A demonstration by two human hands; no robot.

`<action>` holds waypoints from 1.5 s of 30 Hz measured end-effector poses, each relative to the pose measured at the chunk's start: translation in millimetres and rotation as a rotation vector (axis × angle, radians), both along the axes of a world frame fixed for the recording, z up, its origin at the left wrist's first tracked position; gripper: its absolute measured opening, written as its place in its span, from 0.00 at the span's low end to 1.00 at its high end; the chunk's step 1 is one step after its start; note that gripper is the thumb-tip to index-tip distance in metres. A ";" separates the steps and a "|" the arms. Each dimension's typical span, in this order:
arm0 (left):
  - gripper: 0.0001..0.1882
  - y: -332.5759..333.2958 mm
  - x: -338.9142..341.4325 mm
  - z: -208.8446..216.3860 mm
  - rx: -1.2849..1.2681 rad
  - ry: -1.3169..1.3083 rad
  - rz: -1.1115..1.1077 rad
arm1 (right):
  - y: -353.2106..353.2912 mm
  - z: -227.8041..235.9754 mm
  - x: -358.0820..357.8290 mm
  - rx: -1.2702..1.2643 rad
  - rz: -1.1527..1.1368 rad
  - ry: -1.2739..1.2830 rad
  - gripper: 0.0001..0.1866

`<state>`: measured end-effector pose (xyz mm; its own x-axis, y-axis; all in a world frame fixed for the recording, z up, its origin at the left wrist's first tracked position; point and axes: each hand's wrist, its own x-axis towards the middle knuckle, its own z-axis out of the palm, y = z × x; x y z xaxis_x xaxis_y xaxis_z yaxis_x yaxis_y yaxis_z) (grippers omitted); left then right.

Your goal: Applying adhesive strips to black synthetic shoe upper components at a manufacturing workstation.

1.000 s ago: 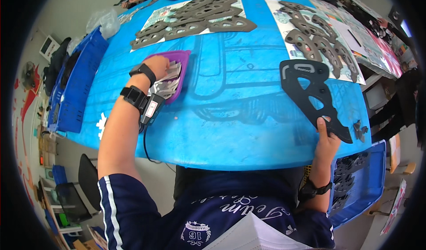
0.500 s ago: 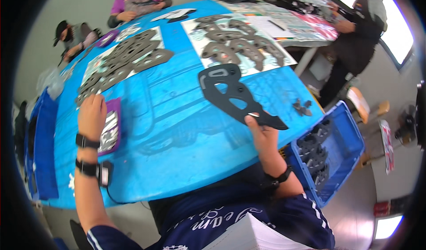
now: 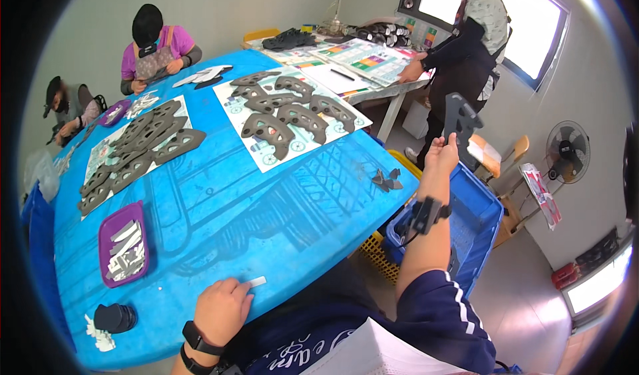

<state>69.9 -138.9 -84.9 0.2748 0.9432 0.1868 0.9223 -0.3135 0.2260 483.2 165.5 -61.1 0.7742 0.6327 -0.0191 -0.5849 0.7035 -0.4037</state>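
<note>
My right hand (image 3: 441, 155) grips the lower end of a dark grey foam-like cut-out panel (image 3: 460, 125) with holes through it. It holds the panel up past the table's right edge, over a blue crate (image 3: 484, 218). By the table's near edge, my left hand (image 3: 223, 308) is closed, with a short white strip (image 3: 257, 282) sticking out from its fingertips. Left of that hand stands a purple basket (image 3: 104, 258) of white and grey strips. A small stack of dark pieces (image 3: 114, 318) sits nearer me, beside white scraps (image 3: 100, 337).
Rows of grey cut-out panels lie on a left sheet (image 3: 95, 165) and a right sheet (image 3: 263, 165) on the blue table (image 3: 200, 232). Dark scraps (image 3: 386, 180) lie near its right corner. Two people sit at the far left; another stands by a second table (image 3: 389, 87).
My right hand has carried the panel from above the table to over the crate. My left hand has moved from beside the purple basket to the near edge. The view has turned right.
</note>
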 end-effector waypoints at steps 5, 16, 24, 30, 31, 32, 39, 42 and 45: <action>0.14 -6.1 0.2 12.4 0.109 -0.168 -0.063 | -23.0 22.6 -30.6 -0.051 0.082 -0.283 0.07; 0.26 -26.1 37.6 85.0 -0.148 -0.536 -0.512 | -124.8 -9.9 -124.1 0.187 0.360 -0.573 0.05; 0.44 -59.9 -26.5 101.6 0.565 0.211 0.390 | -132.7 -28.9 -148.1 0.112 0.466 -0.701 0.06; 0.50 -38.2 -27.2 108.6 0.578 0.268 0.375 | -134.3 -39.5 -149.2 0.101 0.477 -0.651 0.07; 0.52 -39.5 -23.8 110.8 0.239 0.412 0.415 | -141.3 -41.1 -151.6 0.083 0.492 -0.691 0.07; 0.54 -37.4 -24.6 104.8 0.106 0.224 0.243 | -141.1 -42.9 -150.7 0.092 0.494 -0.683 0.07; 0.40 -24.8 8.1 7.8 0.064 -1.010 -0.008 | -135.3 -50.1 -133.8 -0.241 0.317 -0.523 0.09; 0.38 -36.7 -18.5 13.3 0.827 -1.082 0.282 | -169.7 -35.2 -161.2 -0.044 0.722 -0.836 0.06; 0.26 -32.1 -15.4 36.1 1.535 -1.039 0.119 | -150.5 -53.6 -153.3 0.167 0.577 -0.875 0.06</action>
<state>54.5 -171.1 -48.8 -0.5419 -0.1906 0.8186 0.6464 -0.7169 0.2610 329.9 15.0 -114.6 0.0579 0.8517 0.5207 -0.4001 0.4977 -0.7695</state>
